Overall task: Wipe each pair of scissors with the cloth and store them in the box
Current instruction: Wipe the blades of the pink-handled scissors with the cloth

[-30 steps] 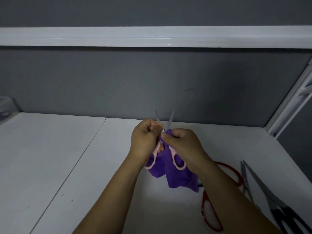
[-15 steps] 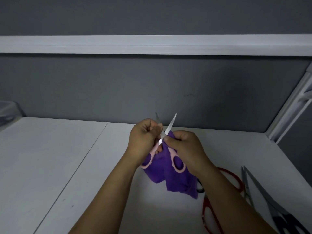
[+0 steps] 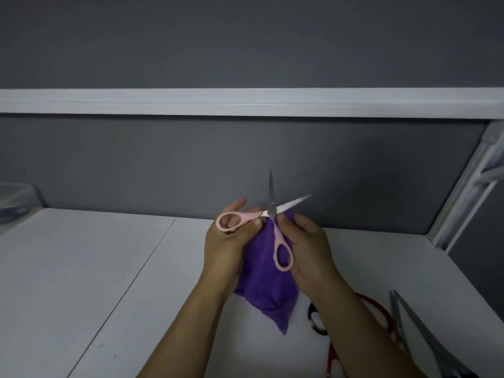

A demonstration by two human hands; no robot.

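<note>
Pink-handled scissors [image 3: 275, 214] are held above the white table [image 3: 81, 282] with their blades spread wide, one pointing up and one to the right. My left hand [image 3: 231, 241] grips the left handle loop between thumb and fingers. My right hand [image 3: 308, 246] pinches the purple cloth [image 3: 261, 282] near the pivot, and the cloth hangs down between both hands behind the second loop. A clear box [image 3: 13, 200] sits at the far left edge, partly cut off.
Red-handled scissors [image 3: 379, 312] lie on the table under my right forearm. Large grey-bladed scissors [image 3: 409, 326] lie at the right edge. A grey partition wall with a white rail stands behind, and a white frame at the right.
The scissors have opened much wider and the left handle has swung up and left. My hands have shifted slightly; the view has tilted up.
</note>
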